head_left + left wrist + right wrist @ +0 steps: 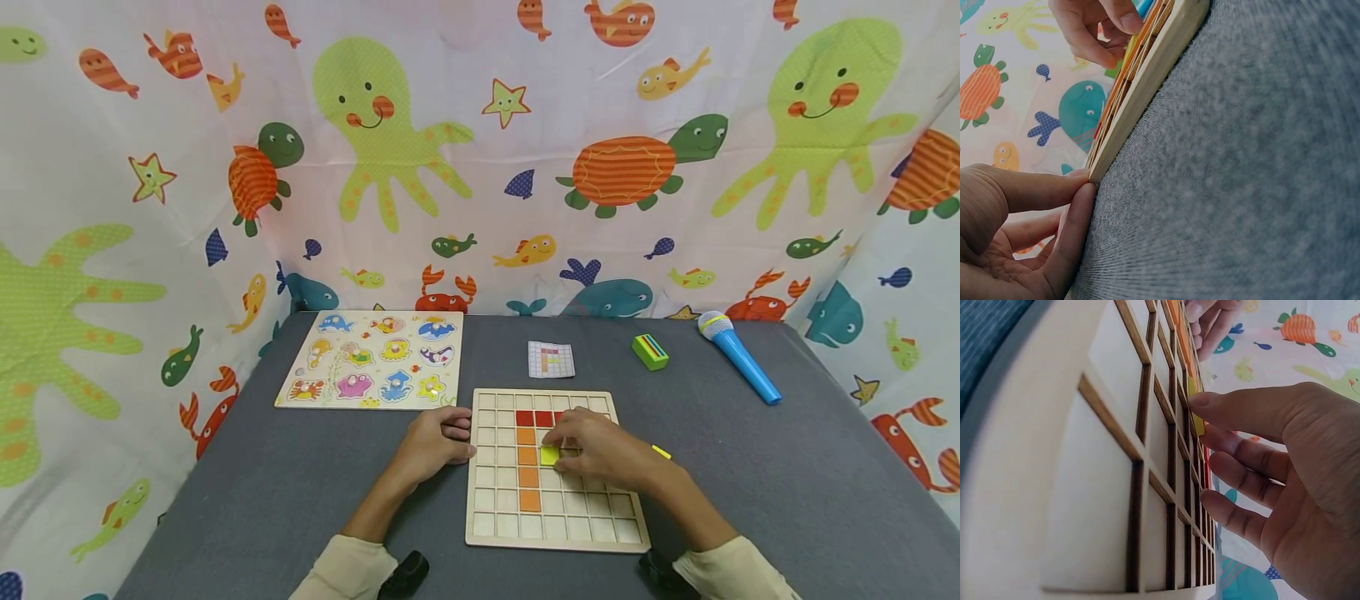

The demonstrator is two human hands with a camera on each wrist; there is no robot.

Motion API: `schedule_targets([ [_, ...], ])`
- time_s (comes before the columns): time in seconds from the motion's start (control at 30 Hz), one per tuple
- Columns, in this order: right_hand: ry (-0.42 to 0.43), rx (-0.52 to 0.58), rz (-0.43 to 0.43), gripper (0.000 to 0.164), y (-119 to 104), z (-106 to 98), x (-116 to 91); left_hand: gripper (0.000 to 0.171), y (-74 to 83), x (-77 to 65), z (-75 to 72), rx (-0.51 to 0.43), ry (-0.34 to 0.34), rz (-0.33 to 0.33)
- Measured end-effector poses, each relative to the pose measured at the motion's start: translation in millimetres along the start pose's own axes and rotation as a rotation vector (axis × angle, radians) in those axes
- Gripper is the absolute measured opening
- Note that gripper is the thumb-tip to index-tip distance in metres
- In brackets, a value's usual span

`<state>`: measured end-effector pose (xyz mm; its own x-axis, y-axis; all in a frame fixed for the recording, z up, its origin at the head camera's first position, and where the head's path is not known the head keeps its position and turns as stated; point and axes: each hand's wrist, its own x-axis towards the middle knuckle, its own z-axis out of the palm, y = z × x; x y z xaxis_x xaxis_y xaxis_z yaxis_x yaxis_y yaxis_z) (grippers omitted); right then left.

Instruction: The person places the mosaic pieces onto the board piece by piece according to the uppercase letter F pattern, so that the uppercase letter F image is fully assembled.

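A wooden grid board [558, 546] lies on the grey table in front of me. Several orange square tiles [528, 477] run down one column, and red tiles [543, 418] lie in a row at the top, partly hidden by the right hand. My left hand [431, 446] holds the board's left edge, thumb and finger at the rim in the left wrist view. With thumb and fingertips, my right hand [600, 450] pinches a yellow square tile [550, 456] over the cell right of the orange column. In the right wrist view the yellow tile [1197, 419] shows tilted at the thumb tip.
A sea-animal peg puzzle [375, 360] lies at the back left. Behind the board is a small printed pattern card [551, 360]. Farther right are a green block with coloured stripes [650, 352] and a blue toy microphone [742, 358]. A yellow piece [662, 452] shows beside the right wrist.
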<state>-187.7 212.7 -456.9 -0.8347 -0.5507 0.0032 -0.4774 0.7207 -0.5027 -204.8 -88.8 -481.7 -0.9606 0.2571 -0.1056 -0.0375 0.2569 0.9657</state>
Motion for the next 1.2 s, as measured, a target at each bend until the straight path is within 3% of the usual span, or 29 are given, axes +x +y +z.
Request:
schedule_targets([
  [0.77,0.025,0.046,-0.037,0.028,4.1,-5.6,-2.6,0.058,-0.9,1.2,-0.3,0.006,-0.001,-0.001],
  [1.2,0.088,0.098,0.083,0.035,19.8,-21.1,-30.3,0.058,-1.6,0.3,-1.1,0.007,0.002,0.02],
])
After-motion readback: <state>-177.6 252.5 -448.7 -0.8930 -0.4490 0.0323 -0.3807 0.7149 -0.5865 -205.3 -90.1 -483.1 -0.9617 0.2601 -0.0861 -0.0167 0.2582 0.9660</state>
